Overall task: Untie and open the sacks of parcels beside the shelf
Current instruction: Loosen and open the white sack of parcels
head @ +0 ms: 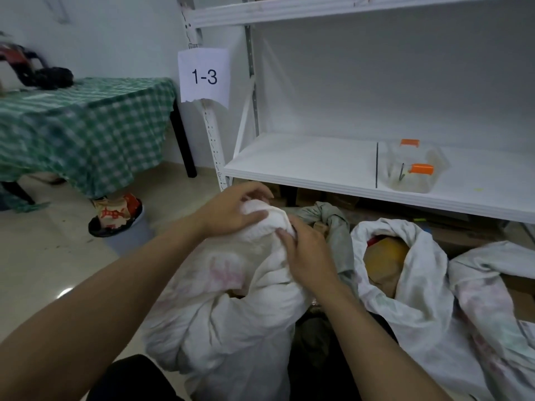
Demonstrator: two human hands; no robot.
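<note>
A white cloth sack [225, 322] with faded pink print stands on the floor in front of me, its top bunched into a knot [267, 217]. My left hand [231, 211] grips the knot from the left, fingers curled over the top. My right hand [307, 253] pinches the cloth just below the knot on its right side. To the right lies a second white sack [417, 285], its mouth open on a yellow-brown parcel [382, 256]. A grey-green sack [333, 218] sits behind, between the two.
A white metal shelf [304, 169] labelled 1-3 [204, 76] stands right behind the sacks, with a clear box with orange clips [414, 169] on it. Left is a table with a green checked cloth [86, 123] and a grey bin [121, 227]. Another crumpled sack [492, 285] lies at far right.
</note>
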